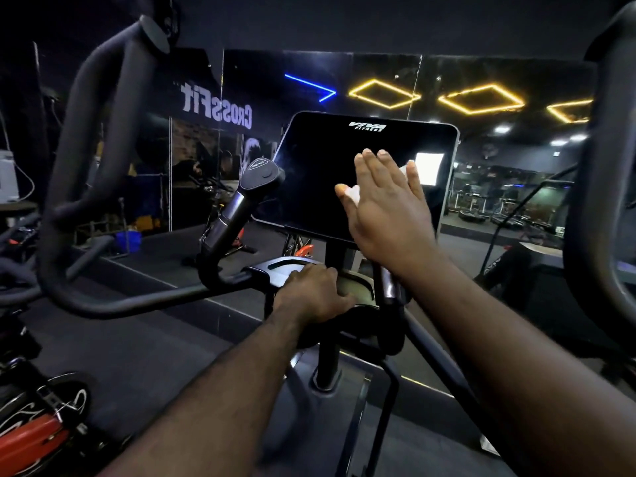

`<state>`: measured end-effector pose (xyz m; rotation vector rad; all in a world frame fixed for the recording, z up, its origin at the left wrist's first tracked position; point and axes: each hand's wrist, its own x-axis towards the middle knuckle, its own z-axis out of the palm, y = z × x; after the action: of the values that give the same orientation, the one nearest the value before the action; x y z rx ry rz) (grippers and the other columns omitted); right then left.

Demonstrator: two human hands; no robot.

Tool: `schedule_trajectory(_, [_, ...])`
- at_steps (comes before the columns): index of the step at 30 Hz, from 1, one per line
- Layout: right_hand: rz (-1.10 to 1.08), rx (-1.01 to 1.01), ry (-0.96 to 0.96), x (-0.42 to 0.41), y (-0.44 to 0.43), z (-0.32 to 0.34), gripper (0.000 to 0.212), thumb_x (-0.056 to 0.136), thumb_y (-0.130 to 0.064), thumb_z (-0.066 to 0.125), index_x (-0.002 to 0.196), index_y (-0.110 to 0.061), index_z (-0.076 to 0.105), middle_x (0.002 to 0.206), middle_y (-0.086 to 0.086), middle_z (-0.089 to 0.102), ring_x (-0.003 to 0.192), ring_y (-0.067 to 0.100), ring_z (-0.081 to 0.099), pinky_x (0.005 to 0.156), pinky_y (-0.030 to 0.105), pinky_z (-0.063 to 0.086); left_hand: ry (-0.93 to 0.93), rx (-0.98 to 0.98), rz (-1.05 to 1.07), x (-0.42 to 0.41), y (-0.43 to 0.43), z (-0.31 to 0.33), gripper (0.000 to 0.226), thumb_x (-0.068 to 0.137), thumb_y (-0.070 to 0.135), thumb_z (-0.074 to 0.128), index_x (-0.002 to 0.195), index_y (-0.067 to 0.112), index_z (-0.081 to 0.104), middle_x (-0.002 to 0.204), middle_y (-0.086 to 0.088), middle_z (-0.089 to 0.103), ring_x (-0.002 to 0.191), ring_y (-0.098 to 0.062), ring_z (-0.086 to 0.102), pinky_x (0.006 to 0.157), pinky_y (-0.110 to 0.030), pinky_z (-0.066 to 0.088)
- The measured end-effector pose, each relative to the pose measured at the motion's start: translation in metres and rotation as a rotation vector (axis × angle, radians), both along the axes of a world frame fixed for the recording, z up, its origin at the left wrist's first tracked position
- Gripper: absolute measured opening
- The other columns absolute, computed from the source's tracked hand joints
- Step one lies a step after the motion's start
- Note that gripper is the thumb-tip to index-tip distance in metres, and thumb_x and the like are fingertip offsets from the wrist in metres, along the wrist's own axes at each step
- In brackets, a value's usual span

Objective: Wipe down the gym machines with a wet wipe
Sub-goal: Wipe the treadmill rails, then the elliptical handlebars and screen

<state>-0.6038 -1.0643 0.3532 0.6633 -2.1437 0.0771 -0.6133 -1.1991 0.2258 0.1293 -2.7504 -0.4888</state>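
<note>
Dim gym floor, with a mirrored far wall (pixel 488 70) reflecting yellow and blue light strips (pixel 383 94). We find the wet wipe (pixel 354 195) pressed against the black console screen (pixel 316 173), directly beneath the right hand (pixel 385 204). White shows between thumb and forefinger and again beside the little finger. That hand lies flat, fingers straight and close together, forearm reaching in from near right. Below the screen, the left hand (pixel 311 292) rests on the console tray (pixel 289 265), fingers curled over its rim. We cannot tell what the tray's recess holds.
</note>
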Motion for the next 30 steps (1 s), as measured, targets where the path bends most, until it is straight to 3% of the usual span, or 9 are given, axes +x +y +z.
schedule_trajectory(3, [0.051, 0.116, 0.049, 0.008, 0.002, -0.010, 0.070, 0.108, -0.057, 0.021, 0.162, -0.013, 0.032, 0.169, 0.002, 0.030, 0.160, 0.019, 0.014, 0.130, 0.046, 0.006, 0.005, 0.007, 0.003, 0.001, 0.000, 0.002, 0.050, 0.078, 0.071, 0.058, 0.098, 0.026, 0.061, 0.110, -0.001, 0.063, 0.105, -0.030, 0.060, 0.086, -0.043, 0.053])
schedule_trajectory(8, [0.104, 0.159, 0.081, 0.013, 0.026, -0.027, 0.064, 0.110, -0.053, 0.024, 0.167, -0.024, 0.016, 0.174, -0.009, 0.009, 0.160, 0.009, 0.001, 0.131, 0.041, 0.005, 0.011, -0.003, -0.005, 0.001, 0.000, 0.002, 0.051, 0.078, 0.072, 0.057, 0.098, 0.025, 0.062, 0.108, 0.000, 0.062, 0.105, -0.030, 0.060, 0.089, -0.045, 0.055])
schedule_trajectory(11, [0.160, 0.032, 0.059, 0.001, 0.013, -0.010, 0.060, 0.109, -0.051, 0.033, 0.157, -0.016, 0.039, 0.163, 0.004, 0.039, 0.155, 0.023, 0.028, 0.126, 0.043, 0.025, 0.009, -0.013, -0.007, 0.001, -0.001, 0.002, 0.051, 0.078, 0.072, 0.055, 0.098, 0.026, 0.061, 0.112, -0.001, 0.062, 0.108, -0.031, 0.060, 0.091, -0.045, 0.054])
schedule_trajectory(13, [0.149, -0.029, 0.033, -0.004, 0.001, 0.009, 0.052, 0.108, -0.053, 0.035, 0.127, -0.012, 0.062, 0.127, 0.008, 0.063, 0.125, 0.029, 0.055, 0.104, 0.044, 0.047, 0.017, 0.003, -0.003, 0.001, 0.000, 0.000, 0.050, 0.079, 0.071, 0.056, 0.100, 0.025, 0.061, 0.113, -0.001, 0.061, 0.109, -0.030, 0.059, 0.091, -0.045, 0.054])
schedule_trajectory(16, [0.205, -0.370, -0.325, -0.025, -0.006, 0.029, 0.070, 0.100, -0.074, 0.028, 0.090, -0.018, 0.068, 0.090, 0.005, 0.070, 0.089, 0.030, 0.066, 0.084, 0.044, 0.054, 0.014, -0.008, -0.011, 0.000, -0.001, 0.002, 0.051, 0.082, 0.070, 0.058, 0.105, 0.024, 0.062, 0.117, -0.001, 0.061, 0.109, -0.029, 0.058, 0.091, -0.043, 0.052])
schedule_trajectory(18, [0.442, -0.793, -0.651, -0.026, -0.003, 0.032, 0.085, 0.090, -0.087, 0.030, 0.093, -0.013, 0.071, 0.085, 0.013, 0.075, 0.085, 0.035, 0.072, 0.087, 0.051, 0.059, 0.001, -0.028, -0.028, -0.001, -0.002, 0.003, 0.050, 0.085, 0.068, 0.057, 0.106, 0.023, 0.062, 0.117, -0.002, 0.061, 0.108, -0.028, 0.058, 0.089, -0.042, 0.050])
schedule_trajectory(20, [0.679, -1.087, -0.952, -0.010, 0.005, 0.026, 0.077, 0.101, -0.073, 0.035, 0.101, -0.004, 0.068, 0.081, 0.021, 0.074, 0.080, 0.039, 0.070, 0.073, 0.046, 0.060, -0.002, -0.029, -0.029, -0.003, -0.002, 0.002, 0.052, 0.083, 0.070, 0.056, 0.104, 0.023, 0.061, 0.118, -0.003, 0.062, 0.108, -0.029, 0.058, 0.090, -0.043, 0.052])
schedule_trajectory(24, [0.780, -1.217, -1.201, 0.013, 0.027, 0.003, 0.075, 0.105, -0.068, 0.029, 0.120, -0.005, 0.068, 0.103, 0.028, 0.074, 0.072, 0.038, 0.069, 0.065, 0.044, 0.057, -0.006, -0.054, -0.010, -0.006, -0.002, 0.000, 0.054, 0.082, 0.072, 0.056, 0.106, 0.024, 0.060, 0.121, -0.003, 0.060, 0.112, -0.030, 0.057, 0.091, -0.043, 0.050])
schedule_trajectory(30, [0.799, -1.276, -1.410, -0.013, 0.014, 0.043, 0.108, 0.090, -0.087, 0.020, 0.147, 0.001, 0.047, 0.122, 0.028, 0.070, 0.083, 0.046, 0.073, 0.068, 0.052, 0.062, 0.004, -0.039, -0.012, -0.010, -0.004, -0.003, 0.053, 0.077, 0.076, 0.053, 0.095, 0.027, 0.055, 0.116, -0.002, 0.059, 0.109, -0.029, 0.056, 0.092, -0.044, 0.051])
